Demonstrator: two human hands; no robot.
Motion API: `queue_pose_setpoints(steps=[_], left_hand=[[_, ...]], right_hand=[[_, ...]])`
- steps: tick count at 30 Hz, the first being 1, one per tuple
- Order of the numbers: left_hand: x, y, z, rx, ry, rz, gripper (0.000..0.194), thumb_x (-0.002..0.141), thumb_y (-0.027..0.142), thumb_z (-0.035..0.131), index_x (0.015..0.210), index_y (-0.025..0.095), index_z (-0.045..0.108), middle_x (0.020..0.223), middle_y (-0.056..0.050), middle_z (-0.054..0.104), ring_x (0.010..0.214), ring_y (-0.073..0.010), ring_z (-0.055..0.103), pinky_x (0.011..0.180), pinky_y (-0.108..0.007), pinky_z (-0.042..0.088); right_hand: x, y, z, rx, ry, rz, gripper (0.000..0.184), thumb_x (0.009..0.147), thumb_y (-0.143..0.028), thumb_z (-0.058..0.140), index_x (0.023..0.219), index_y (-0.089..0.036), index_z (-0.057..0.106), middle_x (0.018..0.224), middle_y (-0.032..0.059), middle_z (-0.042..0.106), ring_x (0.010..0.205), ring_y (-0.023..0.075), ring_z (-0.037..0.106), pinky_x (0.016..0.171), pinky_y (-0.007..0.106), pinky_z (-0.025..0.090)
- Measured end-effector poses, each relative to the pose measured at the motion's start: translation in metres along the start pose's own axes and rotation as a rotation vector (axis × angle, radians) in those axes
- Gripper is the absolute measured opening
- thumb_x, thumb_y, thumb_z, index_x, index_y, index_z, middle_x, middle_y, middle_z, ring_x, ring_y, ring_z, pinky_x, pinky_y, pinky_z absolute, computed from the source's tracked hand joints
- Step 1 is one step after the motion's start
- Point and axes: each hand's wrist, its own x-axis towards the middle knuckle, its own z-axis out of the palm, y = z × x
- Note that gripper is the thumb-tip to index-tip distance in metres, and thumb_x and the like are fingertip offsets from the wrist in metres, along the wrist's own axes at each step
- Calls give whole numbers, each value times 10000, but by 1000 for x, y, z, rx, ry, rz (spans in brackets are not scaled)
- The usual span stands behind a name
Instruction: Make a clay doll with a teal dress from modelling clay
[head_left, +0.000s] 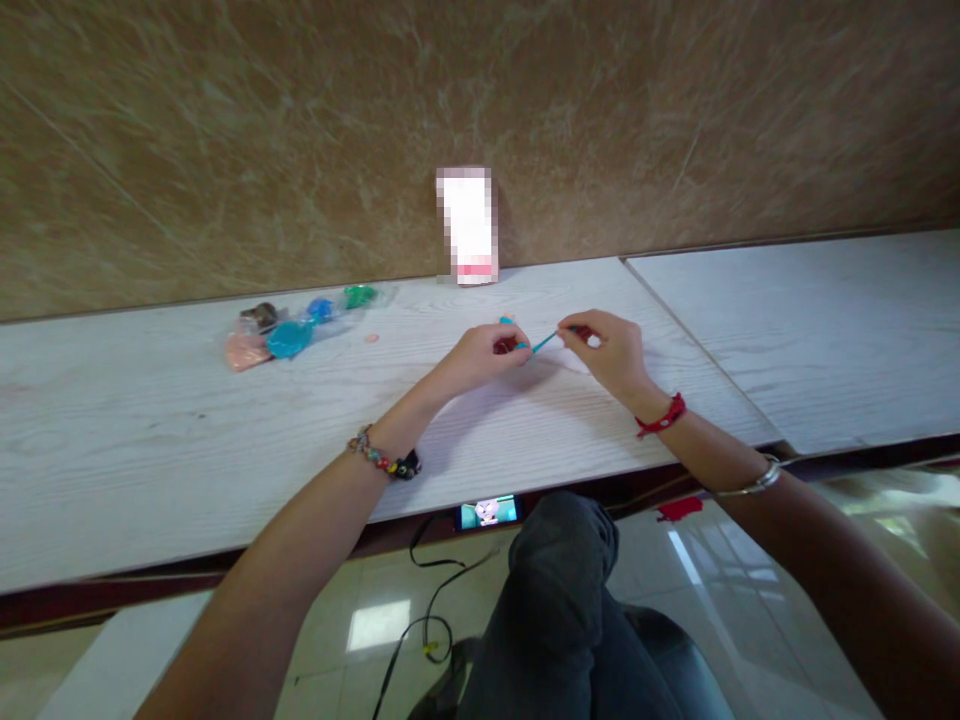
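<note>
- Left hand [482, 354] and right hand [616, 345] each pinch the blue strand [544, 342], fingertips closed.
- Stretching seems the step; the next move calls for gentle tension.

Brown marbled wall [300, 130] (pale veins), whitish wood-grain tabletop [150, 430], glossy tiled floor [375, 660].

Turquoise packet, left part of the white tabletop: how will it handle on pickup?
The turquoise packet probably sags or dents: looks like a soft lump in clear film. Rolling seems unlikely; it lies flattish on the white tabletop. Shiny, loose wrap may slip, perhaps tugging the peach packet beside it.
</note>
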Motion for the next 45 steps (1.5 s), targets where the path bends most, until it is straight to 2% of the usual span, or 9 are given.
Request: queue_pose_setpoints(steps=[3, 5, 10, 15, 20, 26, 36, 41, 45], left_hand=[[-5, 4, -17, 130, -170, -50, 113, 746, 229, 544, 718, 147, 616, 691, 7, 590, 665, -104, 511, 660, -238, 378], [-9, 7, -26, 301, -348, -90, 129, 743, 242, 542, 734, 161, 641, 696, 6, 614, 672, -120, 530, 660, -241, 371], [-15, 16, -25, 590, -364, -156, 159, 775, 238, 514, 759, 168, 656, 704, -11, 644, 621, -127, 525, 627, -251, 357], [-11, 12, -10, 315, -111, -103, 178, 820, 228, 511, 920, 149, 635, 845, -34, 671, 686, -114, 565, 658, -240, 412], [-8, 12, 11, 6, -95, -105, 225, 823, 209, 552, 1035, 148, 596, 977, -64, 670, 734, -115, 598, 640, -231, 446], [-7, 19, 25, -158, -104, -159, 76, 824, 184, 567, 798, 135, 619, 701, -9, 638, 564, -82, 531, 554, -214, 409], [-8, 10, -32, 126, 223, -306, 189, 837, 202, 474, 875, 131, 646, 878, -76, 717, 579, -89, 582, 595, -219, 448], [-18, 21, -38, 373, 7, -440, 192, 823, 183, 448, 867, 160, 634, 816, -41, 724, 613, -120, 620, 577, -217, 431], [-21, 23, -37, 647, -111, -320, 202, 802, 234, 495, 774, 181, 687, 798, -37, 715, 725, -167, 626, 649, -247, 415]], right_hand=[[7, 12, -4, 9, 334, 126, 128, 811, -301, 573, 837, -198, 646, 739, 13, 662, 624, 126, 606, 593, 272, 498], [9, 18, -5, 59, 398, 162, 150, 805, -322, 584, 885, -202, 627, 747, 9, 648, 643, 124, 616, 593, 268, 506], [6, 12, 1, 237, 84, 186, 215, 795, -390, 604, 881, -194, 615, 742, 13, 658, 643, 135, 646, 610, 279, 522], [-1, -2, 4, 209, -333, 49, 210, 853, -373, 547, 894, -195, 650, 842, 38, 700, 736, 148, 649, 678, 294, 501], [0, -5, 1, 116, -243, -112, 192, 866, -322, 533, 788, -199, 657, 797, 39, 671, 729, 145, 580, 634, 286, 446], [0, -7, 2, 38, -259, -82, 133, 822, -291, 582, 782, -194, 663, 717, 16, 640, 596, 117, 500, 568, 270, 403], [16, 32, -16, 1, 466, 257, 144, 832, -304, 516, 848, -193, 606, 690, 1, 616, 574, 109, 573, 547, 250, 454], [15, 29, -13, 163, 322, 243, 311, 863, -462, 458, 908, -204, 624, 739, 14, 640, 575, 101, 608, 484, 222, 463], [9, 21, -6, 234, -22, 268, 314, 787, -467, 577, 825, -171, 675, 690, 25, 650, 575, 129, 628, 514, 254, 507]])
